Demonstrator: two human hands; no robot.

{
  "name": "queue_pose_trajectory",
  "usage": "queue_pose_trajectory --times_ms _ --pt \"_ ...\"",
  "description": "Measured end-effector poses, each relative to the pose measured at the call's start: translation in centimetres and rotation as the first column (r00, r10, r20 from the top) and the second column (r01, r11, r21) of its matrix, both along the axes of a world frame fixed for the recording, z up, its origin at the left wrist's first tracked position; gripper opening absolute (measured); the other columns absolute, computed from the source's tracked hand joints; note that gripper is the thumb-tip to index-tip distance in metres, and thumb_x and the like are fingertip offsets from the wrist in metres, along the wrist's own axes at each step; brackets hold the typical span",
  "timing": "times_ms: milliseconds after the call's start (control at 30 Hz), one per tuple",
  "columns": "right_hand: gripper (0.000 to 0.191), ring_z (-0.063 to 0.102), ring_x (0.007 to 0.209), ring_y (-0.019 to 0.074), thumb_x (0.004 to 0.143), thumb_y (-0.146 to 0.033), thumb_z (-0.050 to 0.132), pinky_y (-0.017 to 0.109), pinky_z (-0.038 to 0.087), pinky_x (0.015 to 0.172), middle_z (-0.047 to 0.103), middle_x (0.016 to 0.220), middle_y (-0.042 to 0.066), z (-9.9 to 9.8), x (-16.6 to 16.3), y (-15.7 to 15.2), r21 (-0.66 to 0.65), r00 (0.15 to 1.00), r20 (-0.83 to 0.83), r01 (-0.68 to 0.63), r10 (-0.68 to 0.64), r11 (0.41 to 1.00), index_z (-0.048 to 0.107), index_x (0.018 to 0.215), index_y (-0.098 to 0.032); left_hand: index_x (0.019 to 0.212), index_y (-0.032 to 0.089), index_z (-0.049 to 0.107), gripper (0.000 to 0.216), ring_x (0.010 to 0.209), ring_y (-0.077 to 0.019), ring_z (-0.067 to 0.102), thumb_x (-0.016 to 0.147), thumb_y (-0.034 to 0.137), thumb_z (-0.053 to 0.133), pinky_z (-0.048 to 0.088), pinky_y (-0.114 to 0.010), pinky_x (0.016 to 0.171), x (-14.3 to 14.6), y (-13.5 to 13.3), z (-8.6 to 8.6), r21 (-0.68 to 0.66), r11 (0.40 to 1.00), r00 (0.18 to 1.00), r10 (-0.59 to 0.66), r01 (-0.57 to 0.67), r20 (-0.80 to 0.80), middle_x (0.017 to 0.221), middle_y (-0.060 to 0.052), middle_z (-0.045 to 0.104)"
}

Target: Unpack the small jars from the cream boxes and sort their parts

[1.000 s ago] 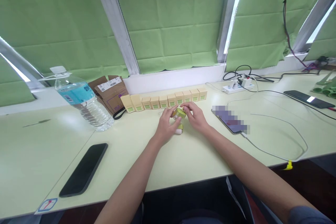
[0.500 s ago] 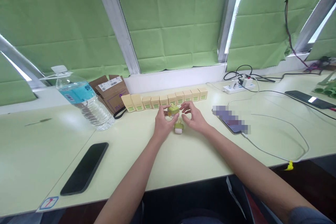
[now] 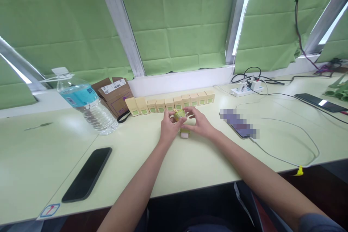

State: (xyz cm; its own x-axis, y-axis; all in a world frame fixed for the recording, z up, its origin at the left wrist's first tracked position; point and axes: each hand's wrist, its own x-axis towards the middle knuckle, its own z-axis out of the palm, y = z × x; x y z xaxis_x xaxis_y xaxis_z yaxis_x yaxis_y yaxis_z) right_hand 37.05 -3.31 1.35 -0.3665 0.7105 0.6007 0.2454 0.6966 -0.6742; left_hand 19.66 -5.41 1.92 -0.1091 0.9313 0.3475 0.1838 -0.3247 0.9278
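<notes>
My left hand (image 3: 168, 127) pinches a small yellow-green box (image 3: 179, 115) just above the pale green table (image 3: 195, 159). My right hand (image 3: 199, 121) reaches in from the right, its fingertips touching the same box. Directly below, between both hands, a small white and green bottle (image 3: 184, 133) stands on the table. Behind them runs a row of several closed cream boxes with green squares (image 3: 170, 105), lined up along the window sill.
A large water bottle (image 3: 84, 103) and a brown cardboard parcel (image 3: 114, 96) stand at the left. A black phone (image 3: 87, 174) lies near the front edge. A second phone (image 3: 240, 125) with a cable lies at right, beyond it a power strip (image 3: 246, 90) and another phone (image 3: 318, 102).
My right hand, half a second ago open beside the box, has closed in onto it. My left hand has kept hold of the box just above the bottle.
</notes>
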Motion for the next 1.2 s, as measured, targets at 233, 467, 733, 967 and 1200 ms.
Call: queue_pose_trajectory --times_ms 233,467,733,967,1200 --pt "0.067 0.063 0.109 0.0243 0.079 -0.045 0.078 0.044 0.056 0.092 0.063 0.127 0.009 0.69 0.19 -0.41 0.048 1.000 0.006 0.008 -0.008 0.999 0.053 0.139 -0.029 0.094 0.023 0.041 0.053 0.080 -0.0169 0.069 0.076 0.062 0.072 0.054 -0.029 0.069 -0.12 0.31 -0.64 0.041 0.992 0.987 -0.127 0.123 0.098 0.097 -0.003 0.065" --pt "0.063 0.063 0.103 0.0233 0.085 -0.044 0.071 0.042 0.058 0.089 0.067 0.119 0.010 0.34 0.28 -0.01 0.045 0.998 0.025 0.059 -0.060 0.997 0.053 0.143 -0.027 0.088 0.020 0.048 0.038 0.095 -0.0165 0.065 0.090 0.057 0.059 0.054 -0.030 0.083 0.43 0.01 -0.20 0.098 0.988 0.989 -0.124 0.116 0.079 0.104 -0.006 0.063" --pt "0.063 0.063 0.108 0.0246 0.086 -0.045 0.071 0.042 0.058 0.088 0.066 0.123 0.009 0.33 0.23 -0.03 0.121 0.998 0.027 0.057 -0.061 0.991 0.052 0.144 -0.029 0.110 0.020 0.055 0.042 0.090 -0.0175 0.067 0.087 0.053 0.065 0.055 -0.032 0.083 0.46 0.15 0.17 0.067 0.991 0.976 -0.127 0.117 0.175 0.101 -0.007 0.067" --pt "0.062 0.062 0.108 0.0238 0.087 -0.043 0.071 0.041 0.057 0.089 0.066 0.124 0.009 0.28 0.13 -0.05 0.130 0.998 0.031 0.043 -0.048 0.991 0.051 0.144 -0.029 0.090 0.018 0.059 0.037 0.089 -0.0175 0.066 0.088 0.055 0.061 0.053 -0.030 0.082 0.20 0.30 0.12 0.125 0.990 0.995 -0.072 0.062 0.075 0.095 -0.007 0.069" --pt "0.059 0.062 0.108 0.0239 0.088 -0.043 0.069 0.042 0.057 0.088 0.066 0.123 0.009 0.48 -0.18 -0.30 0.125 0.998 0.029 0.046 -0.050 0.991 0.051 0.143 -0.029 0.090 0.019 0.058 0.034 0.090 -0.0176 0.065 0.093 0.053 0.055 0.049 -0.029 0.083 -0.06 0.36 0.09 0.170 0.985 0.999 0.036 -0.032 -0.021 0.094 -0.006 0.070"
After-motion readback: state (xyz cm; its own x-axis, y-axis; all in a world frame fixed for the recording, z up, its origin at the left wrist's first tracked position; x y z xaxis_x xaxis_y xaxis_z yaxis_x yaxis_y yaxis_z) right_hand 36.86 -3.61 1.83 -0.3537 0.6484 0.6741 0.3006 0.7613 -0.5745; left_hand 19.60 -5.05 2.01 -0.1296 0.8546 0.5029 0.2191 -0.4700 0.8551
